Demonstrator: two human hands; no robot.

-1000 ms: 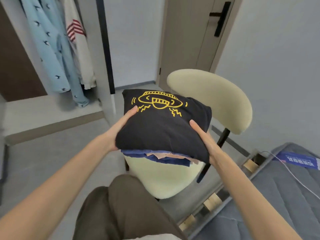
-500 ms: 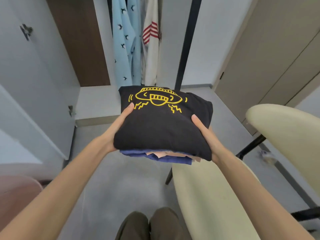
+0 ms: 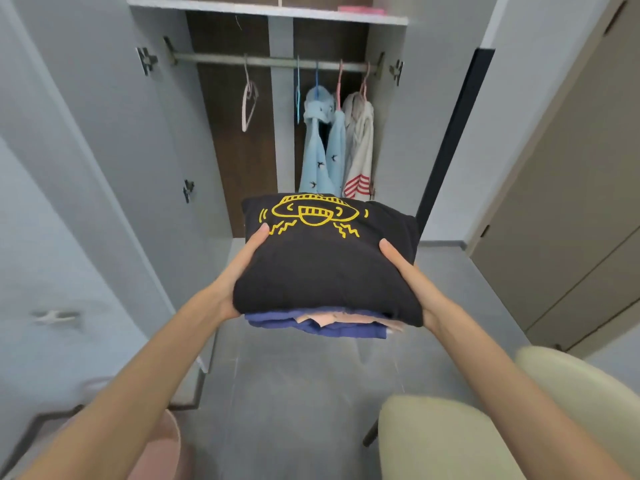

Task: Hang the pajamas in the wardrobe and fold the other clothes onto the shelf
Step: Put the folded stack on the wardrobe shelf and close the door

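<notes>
I carry a stack of folded clothes in front of me: a black shirt with a yellow print on top, blue and pink garments under it. My left hand grips the stack's left side, thumb on top. My right hand grips its right side the same way. Ahead stands the open wardrobe, with light blue pajamas and a white garment with red stripes hanging on its rail. A white shelf runs above the rail.
An empty pink hanger hangs at the rail's left. The wardrobe's left door stands open beside me. A cream chair is at my lower right, a pink round thing at my lower left. A beige door is on the right.
I have turned from the chair to face the wardrobe, and the stack has risen with both hands still gripping it. The rail and upper shelf have come into view.
</notes>
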